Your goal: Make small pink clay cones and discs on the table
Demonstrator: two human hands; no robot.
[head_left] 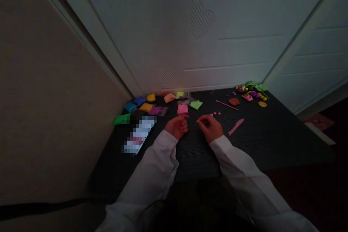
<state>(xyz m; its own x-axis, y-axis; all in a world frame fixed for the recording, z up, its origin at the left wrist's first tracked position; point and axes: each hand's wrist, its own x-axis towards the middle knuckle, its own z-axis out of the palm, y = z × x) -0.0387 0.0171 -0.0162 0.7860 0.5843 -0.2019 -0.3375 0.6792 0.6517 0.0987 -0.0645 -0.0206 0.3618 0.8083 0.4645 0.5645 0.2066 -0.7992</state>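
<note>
My left hand (178,127) is held over the dark table, palm turned inward, its fingers curled and the index finger pointing right. Anything in it is too small to make out. Just right of it, my right hand (210,128) has thumb and fingertips pressed together in a pinch; what they hold, if anything, does not show. A gap separates the two hands. Behind the left hand lies a packet of pink modelling clay (182,109), with a light green clay packet (196,105) beside it. Tiny pink clay bits (215,113) lie just beyond the right hand.
A pink plastic knife (236,127) and a thin pink stick (227,105) lie to the right, near a flat red clay piece (234,101). Colourful clay figures (251,88) fill the back right corner. On the left are a lit phone (141,134) and several clay packets (139,101).
</note>
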